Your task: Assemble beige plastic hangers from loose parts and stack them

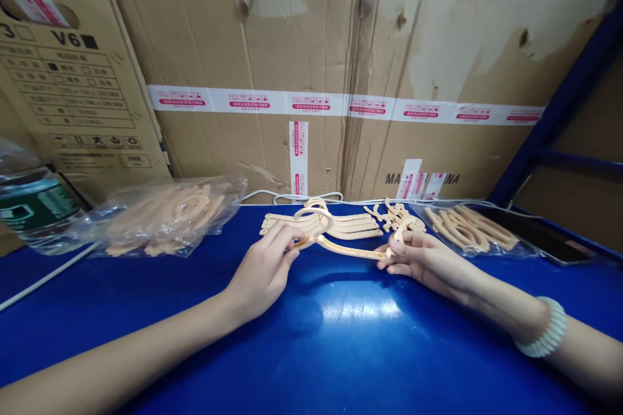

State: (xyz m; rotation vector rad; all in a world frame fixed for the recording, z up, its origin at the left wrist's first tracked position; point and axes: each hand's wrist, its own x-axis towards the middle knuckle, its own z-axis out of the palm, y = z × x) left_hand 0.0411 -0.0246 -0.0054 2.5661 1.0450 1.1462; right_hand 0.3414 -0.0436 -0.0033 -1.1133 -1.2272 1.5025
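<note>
Above the blue tabletop (350,343), a beige plastic clothes hanger (348,250) is held up between both hands. My left hand (265,266) is closed on the hanger's left arm, near its hook. At the other end, my right hand (423,259) pinches a small curved beige piece (400,231) against the tip of the hanger's right arm. Whether the piece is joined to the tip, I cannot tell. Just behind lies a stack of similar hangers (355,225). To its right is a small heap of loose curved pieces (389,214).
A clear bag of beige parts (165,217) lies at left, next to a water bottle (36,207). At right are another bagged bundle (472,227) and a dark phone-like slab (540,237). A white cable (263,194) runs along cardboard (253,32) at the back.
</note>
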